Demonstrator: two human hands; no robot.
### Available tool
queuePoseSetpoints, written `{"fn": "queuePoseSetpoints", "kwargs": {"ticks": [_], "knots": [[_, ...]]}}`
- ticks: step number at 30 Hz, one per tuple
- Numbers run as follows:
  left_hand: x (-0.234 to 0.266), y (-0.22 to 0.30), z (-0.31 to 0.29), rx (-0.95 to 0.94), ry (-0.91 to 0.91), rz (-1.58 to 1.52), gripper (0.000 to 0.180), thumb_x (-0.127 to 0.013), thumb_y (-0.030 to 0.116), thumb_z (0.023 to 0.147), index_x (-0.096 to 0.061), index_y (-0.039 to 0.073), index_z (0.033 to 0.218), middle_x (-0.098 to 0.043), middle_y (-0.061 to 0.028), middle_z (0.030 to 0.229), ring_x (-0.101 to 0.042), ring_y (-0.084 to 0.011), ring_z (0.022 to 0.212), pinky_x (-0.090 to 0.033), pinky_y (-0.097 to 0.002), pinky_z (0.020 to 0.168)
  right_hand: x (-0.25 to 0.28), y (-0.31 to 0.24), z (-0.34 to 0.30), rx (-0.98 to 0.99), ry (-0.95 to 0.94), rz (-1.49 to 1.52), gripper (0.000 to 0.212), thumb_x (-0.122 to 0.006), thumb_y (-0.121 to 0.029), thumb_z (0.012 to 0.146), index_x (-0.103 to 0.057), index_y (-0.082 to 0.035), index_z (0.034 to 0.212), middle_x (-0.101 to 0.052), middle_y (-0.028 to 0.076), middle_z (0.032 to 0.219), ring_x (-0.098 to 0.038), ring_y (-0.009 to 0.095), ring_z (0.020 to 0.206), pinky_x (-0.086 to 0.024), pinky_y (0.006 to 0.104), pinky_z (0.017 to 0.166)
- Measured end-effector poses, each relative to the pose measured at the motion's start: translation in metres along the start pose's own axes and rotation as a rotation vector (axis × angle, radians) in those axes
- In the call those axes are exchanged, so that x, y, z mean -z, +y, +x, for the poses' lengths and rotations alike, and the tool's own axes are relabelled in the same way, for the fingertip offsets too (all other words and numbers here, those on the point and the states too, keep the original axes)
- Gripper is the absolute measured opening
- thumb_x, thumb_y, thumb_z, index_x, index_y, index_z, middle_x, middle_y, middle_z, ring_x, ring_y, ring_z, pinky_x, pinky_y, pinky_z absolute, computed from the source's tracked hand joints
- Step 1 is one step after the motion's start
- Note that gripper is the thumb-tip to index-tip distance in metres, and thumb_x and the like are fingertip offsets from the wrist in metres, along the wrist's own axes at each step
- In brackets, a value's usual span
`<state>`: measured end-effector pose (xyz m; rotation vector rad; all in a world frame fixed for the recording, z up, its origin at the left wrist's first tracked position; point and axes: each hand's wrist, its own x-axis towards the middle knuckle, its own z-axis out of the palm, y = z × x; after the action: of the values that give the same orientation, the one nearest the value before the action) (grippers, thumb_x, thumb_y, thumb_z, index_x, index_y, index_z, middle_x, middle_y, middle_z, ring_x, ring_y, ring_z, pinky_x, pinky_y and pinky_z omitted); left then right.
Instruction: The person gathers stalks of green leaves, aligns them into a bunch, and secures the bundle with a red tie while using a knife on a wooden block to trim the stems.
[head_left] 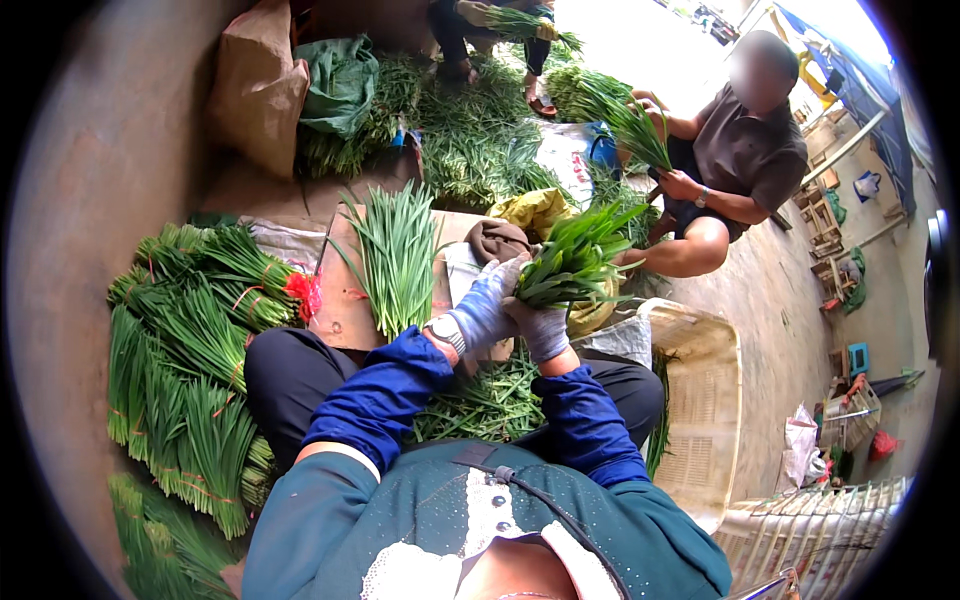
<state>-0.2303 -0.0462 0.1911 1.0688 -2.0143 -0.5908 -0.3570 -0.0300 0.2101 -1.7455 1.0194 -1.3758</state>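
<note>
One chive bunch (580, 258) is being held in the air just past the right edge of the board (332, 315), leaf tips pointing away to the right. The gloved right hand (543, 328) is gripping it from below, fingers apparently closing round the lower end. The gloved left hand (487, 303) is resting bent fingers against its left side; how tightly cannot be told. The two-handed hold is presumably keeping the leaves together.

On the board, one chive heap (392, 260) is lying with pale ends toward the near edge and tips overhanging the far edge, probably to keep the ends aligned. One brown cloth (498, 241) is lying by the far right corner. Below the near edge, loose leaves (485, 400) are gathering, too many to count.

Left of the board, tied bundles (180, 380) are lying stacked, ties likely keeping them separate; overlap is preventing a count. One plastic crate (705, 400) is standing to the right. Beyond, two co-workers (755, 150) are each holding one bunch.
</note>
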Motion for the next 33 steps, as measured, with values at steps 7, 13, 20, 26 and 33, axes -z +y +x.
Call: {"fn": "queuePoseSetpoints", "kwargs": {"ticks": [7, 13, 20, 26, 33], "knots": [[-0.01, 0.001, -0.001, -0.083, 0.097, -0.009, 0.084, -0.074, 0.032, 0.072, -0.037, 0.003, 0.141, -0.05, -0.0174, 0.132, -0.047, -0.0325, 0.126, -0.034, -0.0405, 0.11, -0.011, 0.016, 0.016, -0.011, 0.232, -0.173, 0.028, -0.075, -0.017, 0.078, -0.068, -0.003, 0.101, -0.07, 0.009, 0.096, -0.068, 0.023, 0.087, -0.053, 0.0371, 0.078], [0.001, 0.029, -0.013, -0.058, 0.152, -0.707, 0.074, -0.068, 0.012, 0.077, -0.034, -0.002, 0.141, -0.048, -0.0207, 0.133, -0.046, -0.0321, 0.127, -0.035, -0.0377, 0.11, -0.008, 0.02, 0.02, -0.124, 0.327, -0.047, 0.029, -0.072, -0.008, 0.082, -0.066, -0.002, 0.11, -0.069, 0.004, 0.103, -0.064, 0.013, 0.091, -0.051, 0.0298, 0.081], [0.002, 0.014, -0.018, -0.11, 0.215, -0.598, 0.063, -0.062, 0.02, 0.085, -0.041, -0.004, 0.139, -0.044, -0.0237, 0.139, -0.037, -0.035, 0.137, -0.026, -0.0395, 0.115, 0.031, 0.001, 0.026, -0.357, 0.213, 0.089, 0.038, -0.071, -0.007, 0.081, -0.061, -0.001, 0.117, -0.066, 0.006, 0.111, -0.061, 0.013, 0.098, -0.05, 0.0304, 0.081], [0.046, 0.058, -0.005, 0.001, -0.03, -0.678, 0.072, -0.077, 0.026, 0.078, -0.045, -0.003, 0.135, -0.054, -0.0188, 0.13, -0.051, -0.0276, 0.123, -0.039, -0.0361, 0.105, 0.03, -0.06, -0.003, -0.173, -0.093, 0.07, 0.041, -0.071, -0.006, 0.079, -0.061, -0.002, 0.119, -0.067, 0.006, 0.11, -0.062, 0.015, 0.101, -0.051, 0.0306, 0.084], [0.049, 0.092, -0.029, 0.16, 0.066, -0.61, 0.034, -0.076, 0.009, 0.08, -0.064, 0.001, 0.111, -0.07, -0.0062, 0.101, -0.065, -0.015, 0.091, -0.052, -0.0298, 0.082, -0.007, -0.072, -0.051, -0.082, -0.297, -0.383, 0.024, -0.069, -0.016, 0.085, -0.065, -0.005, 0.106, -0.07, 0.01, 0.1, -0.068, 0.02, 0.093, -0.053, 0.0323, 0.081]]}}
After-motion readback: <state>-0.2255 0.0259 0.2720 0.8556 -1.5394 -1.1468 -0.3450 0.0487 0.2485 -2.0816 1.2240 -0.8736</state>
